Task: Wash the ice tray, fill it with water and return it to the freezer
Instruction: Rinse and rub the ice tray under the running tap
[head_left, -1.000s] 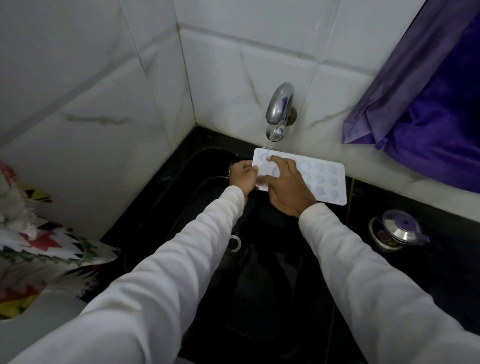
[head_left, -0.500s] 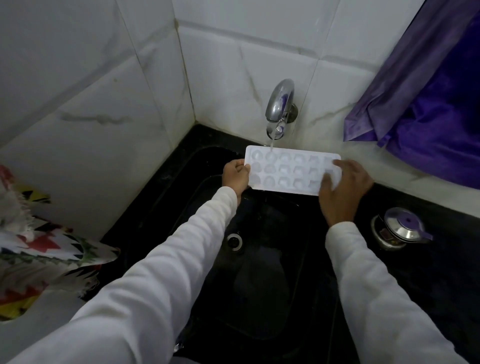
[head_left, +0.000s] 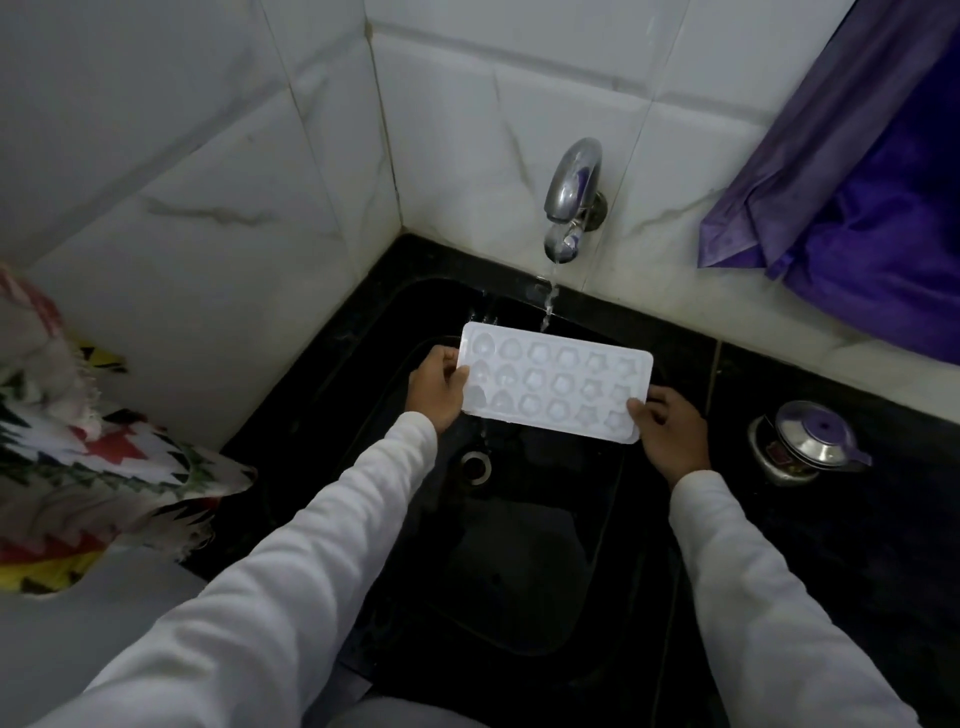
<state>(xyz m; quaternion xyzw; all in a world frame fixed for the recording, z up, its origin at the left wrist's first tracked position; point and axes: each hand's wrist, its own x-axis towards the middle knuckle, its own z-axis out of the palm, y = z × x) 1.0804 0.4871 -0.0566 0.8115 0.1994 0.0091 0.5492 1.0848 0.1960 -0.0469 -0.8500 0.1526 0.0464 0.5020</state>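
One white ice tray (head_left: 556, 387), cavity side up, is held above the black sink (head_left: 519, 571), its long axis running from 9 to 3 o'clock. The left hand (head_left: 439, 387) pinches the 9 o'clock short end, thumb on top and fingers beneath. The right hand (head_left: 670, 431) grasps the 4 o'clock corner in the same way. Holding the tray by its ends probably leaves the moulded cavities uncovered, so that water can reach each one.

The tray's 12 o'clock rim meets the thin water stream (head_left: 549, 301) falling from the steel tap (head_left: 574, 197), which projects from the tiled wall directly beyond it. A faint trickle seems to leave the tray's 7 o'clock corner toward the drain (head_left: 476, 464). This suggests rinsing rather than filling, with run-off kept inside the basin. Whether any cavity holds water cannot be told.

On the black counter (head_left: 831, 545), at 4 o'clock of the tray and well apart from it, stands a lidded steel pot (head_left: 808, 441). A purple cloth (head_left: 857, 208) hangs at 2 o'clock, and a patterned cloth (head_left: 78, 467) lies at 8 o'clock. All three lie outside the basin.
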